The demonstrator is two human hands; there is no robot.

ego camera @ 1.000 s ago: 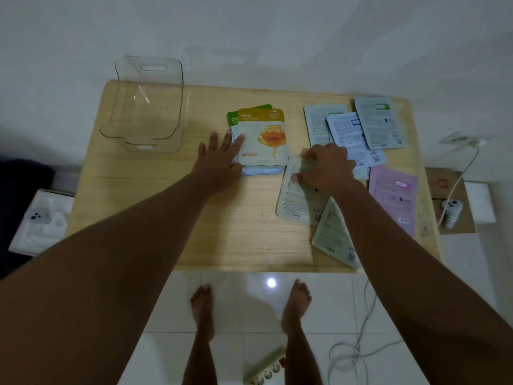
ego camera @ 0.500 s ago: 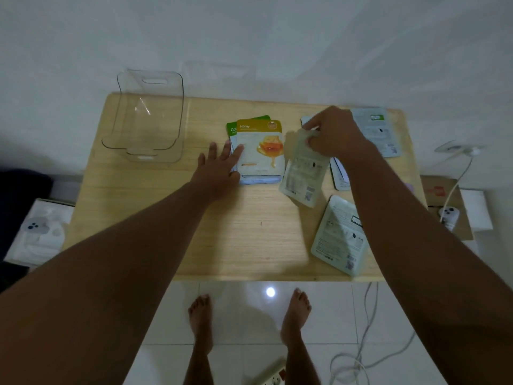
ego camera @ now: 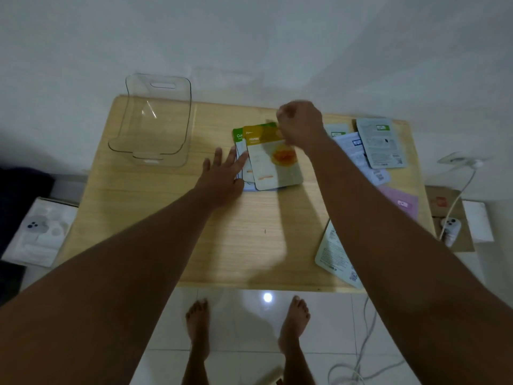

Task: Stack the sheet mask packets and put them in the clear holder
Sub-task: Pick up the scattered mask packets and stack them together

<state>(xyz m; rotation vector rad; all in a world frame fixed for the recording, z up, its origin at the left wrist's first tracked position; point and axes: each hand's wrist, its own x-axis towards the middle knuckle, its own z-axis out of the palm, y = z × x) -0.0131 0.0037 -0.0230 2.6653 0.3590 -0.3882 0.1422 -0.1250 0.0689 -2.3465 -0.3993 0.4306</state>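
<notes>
A small stack of sheet mask packets (ego camera: 239, 136) lies at the table's middle, a green one at the bottom left. My right hand (ego camera: 299, 125) is shut on the top edge of a honey packet (ego camera: 274, 165), held face up over that stack; the hand is blurred. Flat on the wood, my left hand (ego camera: 222, 176) has its fingers apart and its fingertips against the stack's left edge. The clear holder (ego camera: 159, 151) stands open-fronted at the far left of the table. Loose packets lie to the right: a grey one (ego camera: 381, 143), a white-blue one (ego camera: 358, 155), a purple one (ego camera: 402, 202) and a pale one (ego camera: 331, 252) at the front edge.
The wooden table (ego camera: 166, 218) stands against a white wall. A white box (ego camera: 39, 232) sits on the floor to the left, a cardboard piece with a small white device (ego camera: 451, 226) and a cable to the right. My bare feet (ego camera: 198, 326) stand on the tiles below.
My right hand picked a packet up from the right side, turned it face up and carried it left over the stack. My left hand stayed beside the stack.
</notes>
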